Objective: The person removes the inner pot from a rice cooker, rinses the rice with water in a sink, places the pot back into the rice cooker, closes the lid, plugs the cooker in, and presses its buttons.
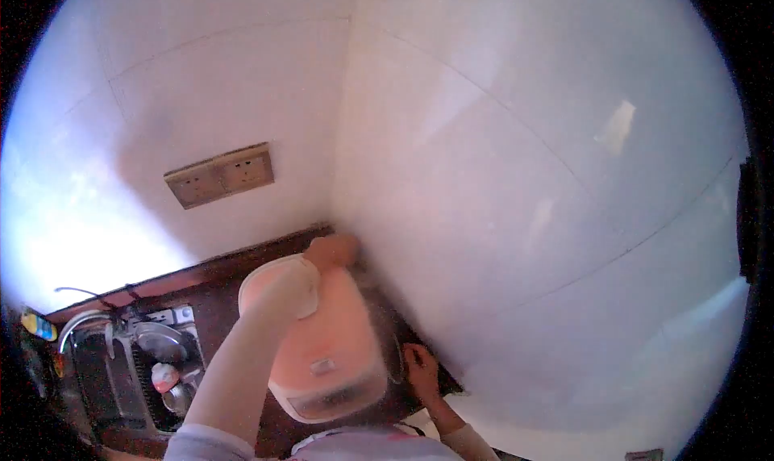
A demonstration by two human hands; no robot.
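A storage box with a pink lid (339,332) and clear sides stands on the dark counter, in the corner of the walls. My left forearm reaches across the lid. My left hand (332,251) is bent over the far end of the box with its fingers curled, their tips hidden. Low on the right, between the box and the wall, is my right hand (421,371), its fingers curled beside the box's clear side. What those fingers hold, if anything, I cannot make out.
At the left is a sink (133,417) with a curved faucet (81,317), a metal lid (161,342) and other kitchenware. A yellow bottle (39,325) stands at the far left. Socket plates (219,175) are on the left wall. The right wall (516,179) closes in the box's side.
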